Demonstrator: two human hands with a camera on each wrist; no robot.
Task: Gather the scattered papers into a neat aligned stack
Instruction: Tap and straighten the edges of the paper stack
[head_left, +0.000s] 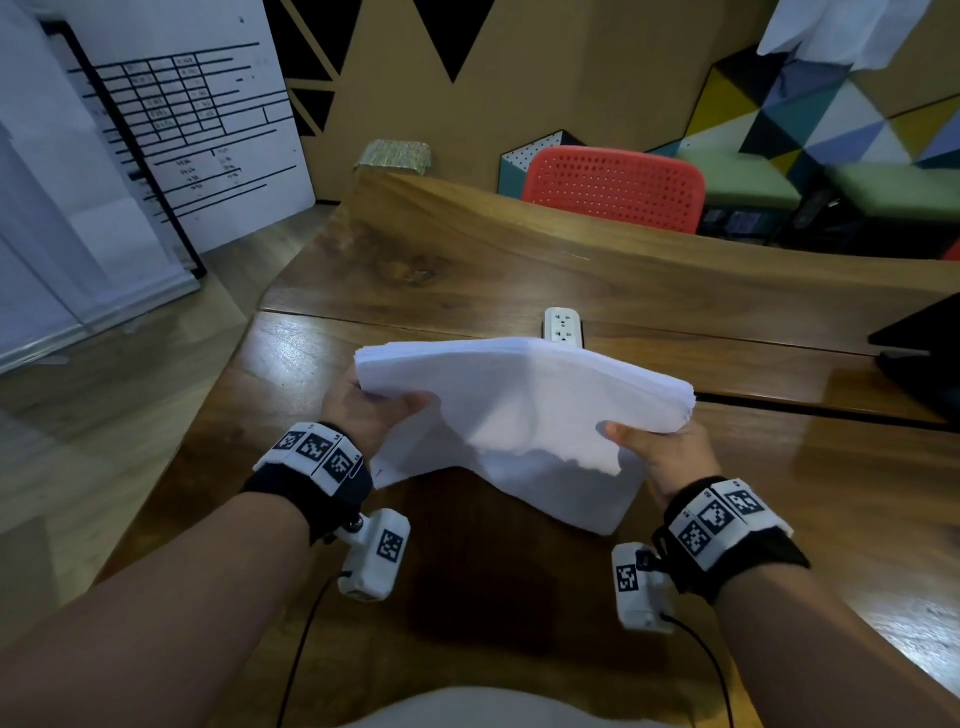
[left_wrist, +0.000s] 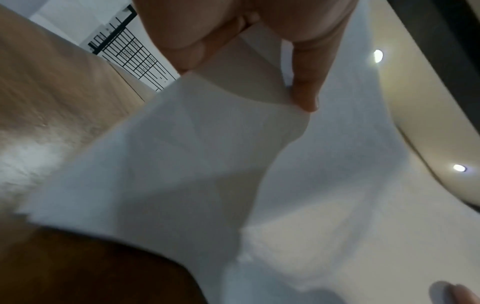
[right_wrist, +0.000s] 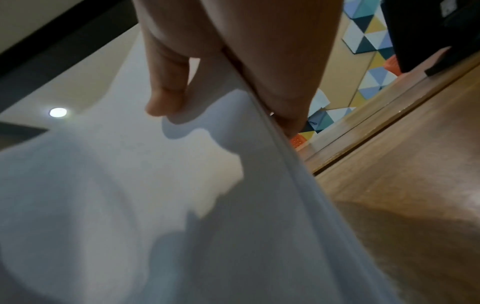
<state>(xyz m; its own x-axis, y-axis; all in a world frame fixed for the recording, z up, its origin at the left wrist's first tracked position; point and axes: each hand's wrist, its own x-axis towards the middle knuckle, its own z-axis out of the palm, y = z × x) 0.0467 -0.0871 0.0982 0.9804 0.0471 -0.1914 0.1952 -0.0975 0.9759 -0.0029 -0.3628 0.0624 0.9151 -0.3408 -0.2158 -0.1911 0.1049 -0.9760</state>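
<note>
A thick stack of white papers (head_left: 519, 395) is lifted above the wooden table (head_left: 467, 270), bowed upward in the middle with its near edge drooping. My left hand (head_left: 371, 410) grips its left side, thumb on top. My right hand (head_left: 657, 449) grips the right side the same way. In the left wrist view the papers (left_wrist: 207, 174) fill the frame under my left hand (left_wrist: 259, 61). The right wrist view shows the paper stack (right_wrist: 155, 195) pinched by my right hand (right_wrist: 221, 82), with the sheet edges running past the palm.
A white power socket (head_left: 562, 325) is set into the table just behind the papers. A dark laptop (head_left: 919, 348) sits at the right edge. A red chair (head_left: 613, 187) stands beyond the table, and a whiteboard (head_left: 171, 130) leans at the left.
</note>
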